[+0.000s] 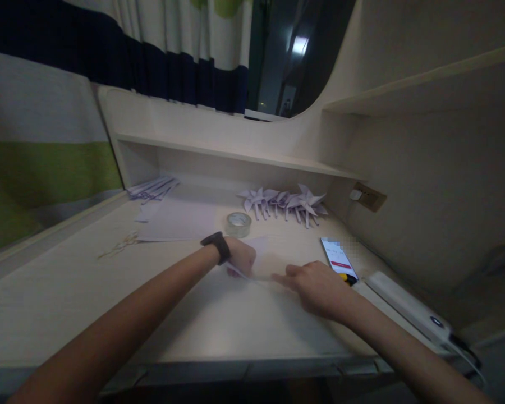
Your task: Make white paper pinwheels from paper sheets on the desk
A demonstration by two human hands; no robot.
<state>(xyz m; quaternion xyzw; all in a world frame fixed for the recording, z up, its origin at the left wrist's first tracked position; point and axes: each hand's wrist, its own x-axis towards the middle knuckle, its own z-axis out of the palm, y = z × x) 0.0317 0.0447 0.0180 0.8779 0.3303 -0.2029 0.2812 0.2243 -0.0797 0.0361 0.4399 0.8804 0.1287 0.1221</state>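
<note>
A white sheet of paper (266,253) lies on the pale desk (67,292) in front of me. My left hand (240,256), with a black band on its wrist, is closed and pinches the paper's near left edge. My right hand (315,286) presses down on the paper's near right side, index finger stretched out toward the left hand and the other fingers curled.
A roll of clear tape (238,224) stands behind the paper. Several folded paper pinwheels (286,203) lie under the shelf. Loose sheets (168,216) and scissors (120,246) are at the left. A lit phone (339,258) and a white power strip (408,308) lie at the right.
</note>
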